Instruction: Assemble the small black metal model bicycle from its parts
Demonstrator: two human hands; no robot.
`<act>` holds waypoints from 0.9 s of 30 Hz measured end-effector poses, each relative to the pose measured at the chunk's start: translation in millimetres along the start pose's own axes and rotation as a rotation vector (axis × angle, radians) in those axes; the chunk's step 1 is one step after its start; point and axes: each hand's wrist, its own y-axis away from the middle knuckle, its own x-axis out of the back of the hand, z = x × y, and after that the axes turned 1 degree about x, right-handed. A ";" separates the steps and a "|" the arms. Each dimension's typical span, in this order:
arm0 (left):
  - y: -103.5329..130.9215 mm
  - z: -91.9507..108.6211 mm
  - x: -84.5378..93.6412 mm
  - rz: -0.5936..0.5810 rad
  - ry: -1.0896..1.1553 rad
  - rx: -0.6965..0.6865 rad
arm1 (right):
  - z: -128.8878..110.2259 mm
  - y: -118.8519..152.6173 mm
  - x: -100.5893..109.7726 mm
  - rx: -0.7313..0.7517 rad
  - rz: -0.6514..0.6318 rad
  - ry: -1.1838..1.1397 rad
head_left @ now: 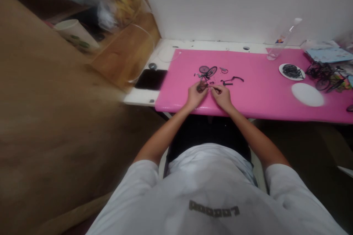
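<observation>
My left hand is closed around the near end of a miniature bicycle with dark spoked wheels, low over the pink tabletop. Close beside it, my right hand has its fingertips pinched together near the bicycle. Something small and dark shows at those fingers, too small to name. Just beyond my hands lie a small loose wheel-like part, a curved black part and a short black bar.
A pink cover spreads over the white table against a wall. At left are a black tablet-like slab and a wooden box. On the right stand a clear bottle, a plate of black parts, a white disc and several miniature bicycles.
</observation>
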 end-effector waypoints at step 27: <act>1.6 -3.4 3.0 -0.029 -0.393 -0.235 | 4.9 -1.0 -4.0 -0.072 -0.016 -0.218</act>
